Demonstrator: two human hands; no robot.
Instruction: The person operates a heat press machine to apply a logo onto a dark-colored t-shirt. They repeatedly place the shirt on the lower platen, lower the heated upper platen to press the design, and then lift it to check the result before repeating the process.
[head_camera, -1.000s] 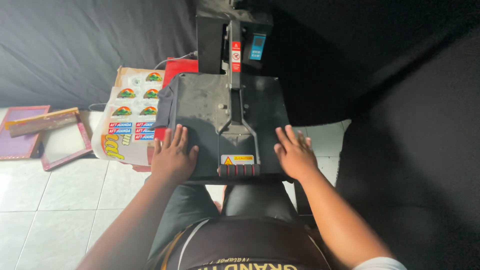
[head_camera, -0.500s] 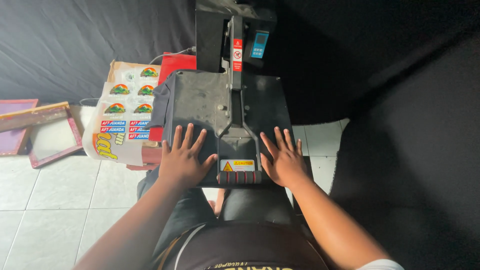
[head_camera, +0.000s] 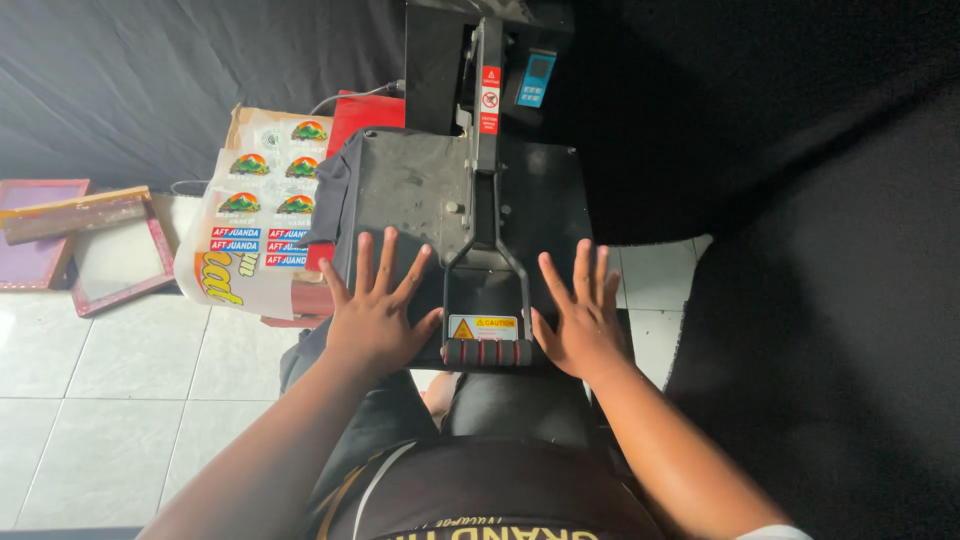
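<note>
Both hands lie flat, fingers spread, gripping nothing: left hand (head_camera: 375, 315) and right hand (head_camera: 582, 320) on the press (head_camera: 420, 190), its handle (head_camera: 487, 352) between them, near edge.

Both forearms reach forward, left hand (head_camera: 375, 315) and right hand (head_camera: 580, 320) lying flat, palms down, fingers spread.

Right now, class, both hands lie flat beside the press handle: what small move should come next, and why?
Probably close the right hand around the red-gripped handle: both it and the left hand lie open, fingers spread, flanking it on the heat press.
</note>
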